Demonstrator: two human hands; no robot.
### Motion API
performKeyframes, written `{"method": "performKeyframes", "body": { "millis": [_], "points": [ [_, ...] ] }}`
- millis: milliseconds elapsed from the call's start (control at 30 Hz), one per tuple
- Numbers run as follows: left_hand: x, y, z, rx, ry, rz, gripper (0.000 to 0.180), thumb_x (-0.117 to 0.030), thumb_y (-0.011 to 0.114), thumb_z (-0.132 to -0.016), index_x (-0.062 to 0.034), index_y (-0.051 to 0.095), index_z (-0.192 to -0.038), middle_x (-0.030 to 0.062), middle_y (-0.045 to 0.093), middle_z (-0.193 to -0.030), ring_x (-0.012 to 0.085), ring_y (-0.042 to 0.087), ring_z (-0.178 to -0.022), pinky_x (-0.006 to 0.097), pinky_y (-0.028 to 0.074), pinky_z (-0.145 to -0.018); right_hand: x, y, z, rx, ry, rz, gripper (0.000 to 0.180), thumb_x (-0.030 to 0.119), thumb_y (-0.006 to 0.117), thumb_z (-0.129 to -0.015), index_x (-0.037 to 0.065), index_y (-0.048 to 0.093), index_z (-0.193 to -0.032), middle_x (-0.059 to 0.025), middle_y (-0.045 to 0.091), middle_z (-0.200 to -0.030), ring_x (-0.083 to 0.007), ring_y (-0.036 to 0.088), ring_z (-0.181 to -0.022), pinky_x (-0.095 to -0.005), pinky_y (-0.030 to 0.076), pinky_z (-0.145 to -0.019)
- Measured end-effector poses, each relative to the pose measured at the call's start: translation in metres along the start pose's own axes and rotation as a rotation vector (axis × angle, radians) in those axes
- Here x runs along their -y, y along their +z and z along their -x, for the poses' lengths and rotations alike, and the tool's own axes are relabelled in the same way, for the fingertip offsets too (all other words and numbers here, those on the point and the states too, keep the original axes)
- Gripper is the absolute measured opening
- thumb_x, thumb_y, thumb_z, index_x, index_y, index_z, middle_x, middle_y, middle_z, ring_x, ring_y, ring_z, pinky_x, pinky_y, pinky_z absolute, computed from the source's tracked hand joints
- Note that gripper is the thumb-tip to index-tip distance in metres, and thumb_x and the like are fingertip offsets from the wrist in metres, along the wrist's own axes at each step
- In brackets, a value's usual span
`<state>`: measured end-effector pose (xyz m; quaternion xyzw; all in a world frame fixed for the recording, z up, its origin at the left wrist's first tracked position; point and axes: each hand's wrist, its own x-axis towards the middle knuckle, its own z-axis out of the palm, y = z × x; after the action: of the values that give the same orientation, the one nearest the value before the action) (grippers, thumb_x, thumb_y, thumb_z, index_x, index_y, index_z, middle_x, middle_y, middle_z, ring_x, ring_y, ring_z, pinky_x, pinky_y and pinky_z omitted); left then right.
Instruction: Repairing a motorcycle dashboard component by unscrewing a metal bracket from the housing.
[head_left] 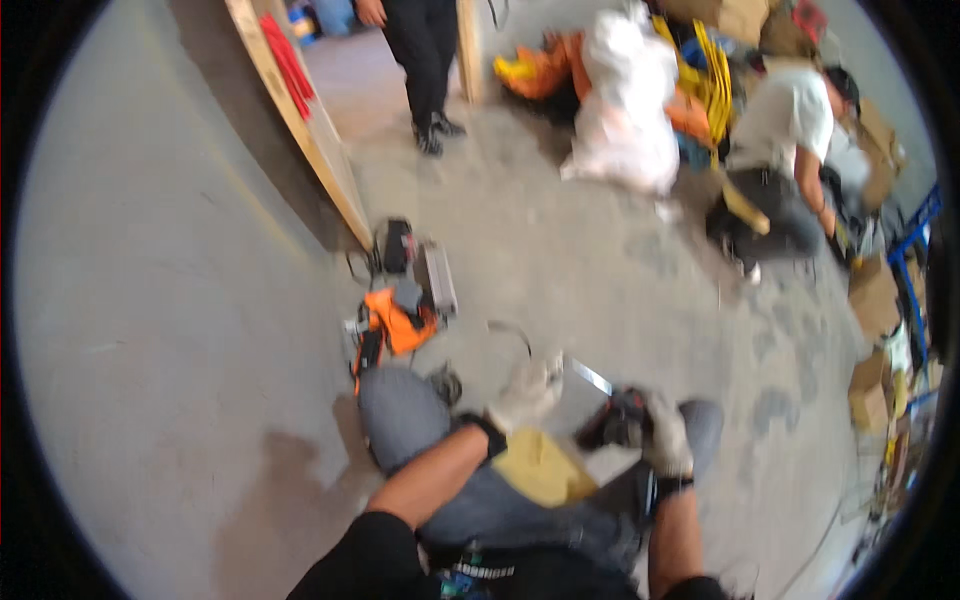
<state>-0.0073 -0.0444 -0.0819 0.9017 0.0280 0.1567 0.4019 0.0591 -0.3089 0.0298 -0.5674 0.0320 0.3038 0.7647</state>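
Observation:
My right hand point(665, 437), in a pale work glove, grips a dark handheld power tool point(622, 412) with small red parts, above my right thigh. A straight silver strip point(590, 376), like a blade, lies between the tool and my left hand; blur hides whether it joins the tool. My left hand point(527, 393), gloved too, is raised beside the strip's far end with its fingers drawn together. Whatever is in those fingers, if anything, cannot be made out. Between my legs shows a flat yellow piece point(542, 468).
Left of my knees lie an orange and black bundle point(400, 322), a long grey box point(440, 280) and a dark case point(397, 246). A person in dark trousers point(420, 60) stands by the wooden door frame point(310, 130). Another crouches point(785, 130) at right, near white sacks point(630, 110) and cardboard boxes point(873, 298).

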Motion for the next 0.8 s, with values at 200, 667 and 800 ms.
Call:
{"method": "performKeyframes", "body": {
  "millis": [200,667,800],
  "points": [
    [-0.068,-0.07,-0.046,0.044,-0.26,0.358,0.057,-0.009,0.061,-0.094,-0.0117,0.052,-0.15,0.0199,0.064,-0.121,0.0372,0.063,-0.11,0.044,0.052,-0.093,-0.004,0.005,-0.019,-0.013,-0.085,-0.037,0.058,0.032,0.074,-0.098,0.0,0.051,-0.14,-0.0123,0.061,-0.113,-0.0183,0.063,-0.089,-0.0312,0.054,-0.069],
    [-0.063,-0.064,-0.033,0.044,-0.144,0.296,0.07,0.001,0.059,-0.086,-0.016,0.051,-0.154,0.0163,0.063,-0.109,0.0338,0.062,-0.102,0.044,0.051,-0.092,0.003,0.006,-0.004,-0.041,-0.034,-0.133,0.041,0.032,0.062,-0.105,0.001,0.058,-0.132,-0.0071,0.064,-0.094,-0.0169,0.062,-0.084,-0.0293,0.051,-0.074],
    [-0.066,-0.067,-0.036,0.07,-0.21,0.291,0.07,0.001,0.059,-0.086,-0.0162,0.05,-0.154,0.0172,0.065,-0.116,0.0338,0.063,-0.107,0.042,0.052,-0.096,0.009,-0.014,-0.011,-0.044,0.231,0.055,0.047,0.032,0.067,-0.103,0.002,0.055,-0.136,-0.0104,0.062,-0.107,-0.0194,0.062,-0.088,-0.033,0.052,-0.076]
  ]
}}
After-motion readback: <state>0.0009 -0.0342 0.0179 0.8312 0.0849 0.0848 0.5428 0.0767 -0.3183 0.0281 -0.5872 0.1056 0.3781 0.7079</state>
